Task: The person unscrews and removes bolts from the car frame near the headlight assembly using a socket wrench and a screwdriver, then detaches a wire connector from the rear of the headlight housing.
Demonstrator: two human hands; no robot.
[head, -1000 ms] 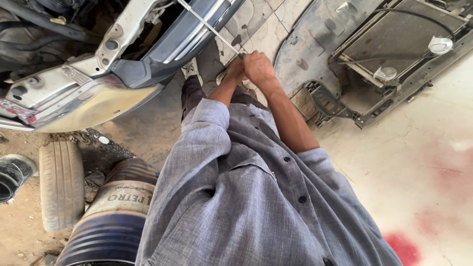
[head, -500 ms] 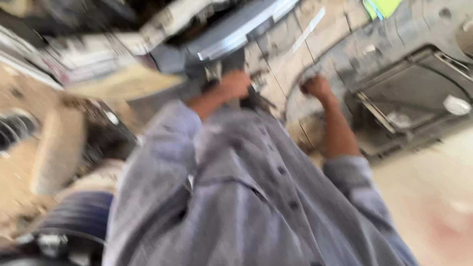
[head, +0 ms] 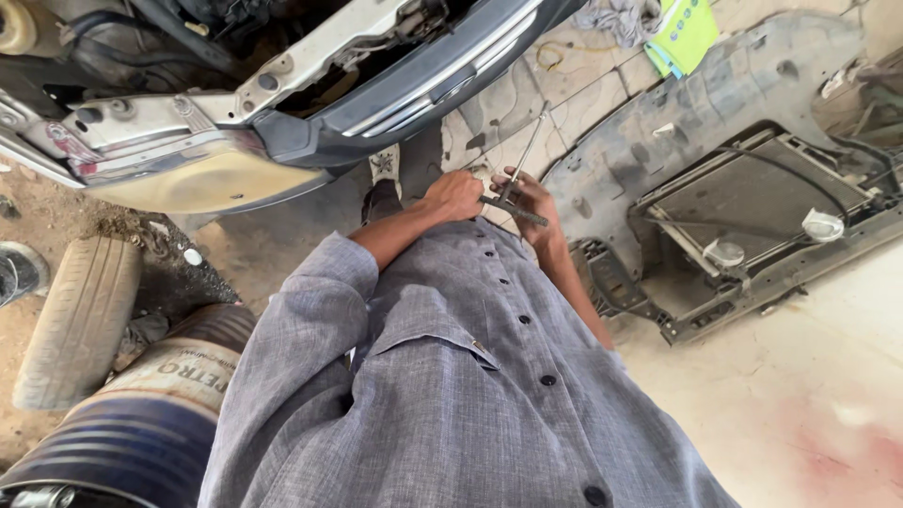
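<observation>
Head view: my left hand [head: 454, 196] fisted, contents hidden (cannot tell what it grips). Right hand [head: 529, 199] closed round cross wrench [head: 513, 193], held at waist before car bumper [head: 414, 89]. Half second ago hands apart; now together again, so both seem back on wrench.

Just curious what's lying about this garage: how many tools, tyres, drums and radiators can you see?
Cross-shaped wrench, held in both hands: 1
Tyre: 1
Drum: 1
Radiator assembly: 1
Total: 4
</observation>
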